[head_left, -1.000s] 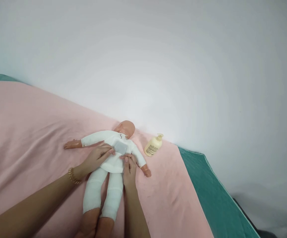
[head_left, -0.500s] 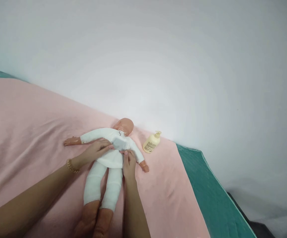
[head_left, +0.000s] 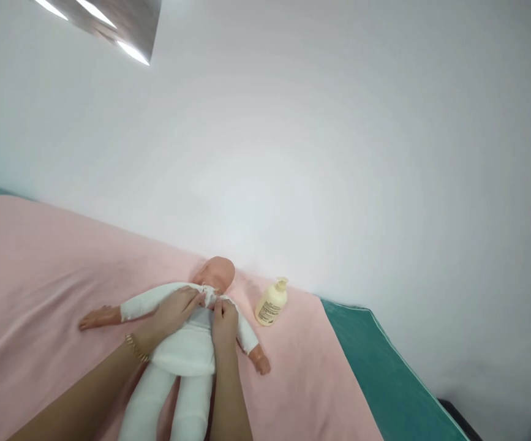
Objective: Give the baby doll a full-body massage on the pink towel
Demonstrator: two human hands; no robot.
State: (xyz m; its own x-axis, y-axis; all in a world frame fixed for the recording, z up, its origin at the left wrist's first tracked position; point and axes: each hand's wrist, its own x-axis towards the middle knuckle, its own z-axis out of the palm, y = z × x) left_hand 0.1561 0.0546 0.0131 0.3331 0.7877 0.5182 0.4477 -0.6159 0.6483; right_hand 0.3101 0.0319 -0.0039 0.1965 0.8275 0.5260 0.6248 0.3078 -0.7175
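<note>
A baby doll (head_left: pixel 187 352) in a white top and white leggings lies on its back, arms spread, its head turned aside. At the left of the doll's upper chest, just below the neck, my left hand (head_left: pixel 179 311) pinches the white top. Opposite it, on the right of the chest, my right hand (head_left: pixel 225 321) is closed on the top too, thumb against the bent fingers. Between my hands a pale grey-blue patch (head_left: pixel 203 317) shows on the chest, partly covered by them. My fingertips are small in view.
Right of the doll stands a pale yellow pump bottle (head_left: pixel 271 304). A pink sheet (head_left: pixel 311 367) lies over a green cover (head_left: pixel 384 367). Behind rises a white wall (head_left: pixel 293 153), with a shiny panel (head_left: pixel 127 24) at upper left.
Both hands have moved up the doll's body from the lower edge of the grey-blue patch to the collar area. The camera has tilted upward, bringing the shiny panel into view.
</note>
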